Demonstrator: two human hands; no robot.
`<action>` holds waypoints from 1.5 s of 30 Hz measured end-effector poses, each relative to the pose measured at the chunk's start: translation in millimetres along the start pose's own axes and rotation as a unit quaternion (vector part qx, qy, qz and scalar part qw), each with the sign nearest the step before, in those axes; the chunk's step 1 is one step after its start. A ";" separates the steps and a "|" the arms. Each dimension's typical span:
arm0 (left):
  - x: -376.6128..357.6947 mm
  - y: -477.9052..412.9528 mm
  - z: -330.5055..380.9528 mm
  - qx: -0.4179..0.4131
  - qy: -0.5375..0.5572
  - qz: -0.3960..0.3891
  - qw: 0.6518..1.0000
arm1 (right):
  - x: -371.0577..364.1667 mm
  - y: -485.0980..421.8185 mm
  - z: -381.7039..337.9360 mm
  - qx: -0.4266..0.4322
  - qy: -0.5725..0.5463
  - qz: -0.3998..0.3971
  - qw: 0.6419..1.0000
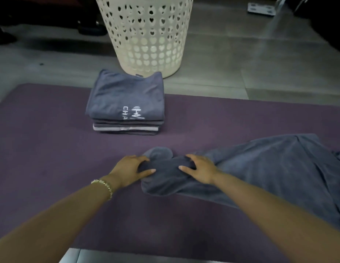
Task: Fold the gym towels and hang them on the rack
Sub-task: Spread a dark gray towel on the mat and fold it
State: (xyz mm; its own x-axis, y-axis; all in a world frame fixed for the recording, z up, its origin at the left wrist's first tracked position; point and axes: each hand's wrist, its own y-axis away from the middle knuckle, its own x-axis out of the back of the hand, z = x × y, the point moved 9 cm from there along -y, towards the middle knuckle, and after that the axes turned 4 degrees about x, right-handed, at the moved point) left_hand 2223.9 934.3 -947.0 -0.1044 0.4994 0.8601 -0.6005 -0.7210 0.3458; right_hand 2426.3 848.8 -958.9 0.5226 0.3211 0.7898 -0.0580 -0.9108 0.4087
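Note:
A loose grey-blue gym towel (269, 168) lies rumpled across the right half of a purple mat (51, 149). Its left end is bunched up in front of me. My left hand (130, 170) grips that bunched end from the left, thumb on top and fingers curled into the cloth. My right hand (200, 168) grips the same bunch from the right, fingers dug into a fold. A stack of several folded grey towels (125, 103) with white lettering on top sits at the mat's far edge. No rack is in view.
A cream plastic laundry basket (146, 35) with heart-shaped holes stands on the grey tiled floor (241, 59) just behind the stack. Dark shapes line the far left and far right. A small grey object (261, 9) lies on the floor at top right.

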 end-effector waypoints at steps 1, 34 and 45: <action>0.1 5.0 3.2 -0.005 0.007 -0.002 1.000 | -4.1 5.8 -0.4 0.004 0.002 0.007 1.000; 96.1 15.6 45.1 0.038 0.526 0.052 0.848 | 113.5 20.1 -130.5 0.123 -0.516 0.050 0.846; 148.8 59.7 -63.1 0.152 0.531 0.183 0.814 | 52.6 3.1 -122.1 0.088 -0.295 -0.068 0.949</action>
State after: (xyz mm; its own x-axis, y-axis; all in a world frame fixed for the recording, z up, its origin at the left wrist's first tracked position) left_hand 2122.5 995.8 -822.0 -0.9547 0.2414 0.1742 -0.1677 -0.9195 0.3556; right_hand 2349.8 894.5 -860.2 0.9036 0.2857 0.3193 0.1611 -0.9171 0.3647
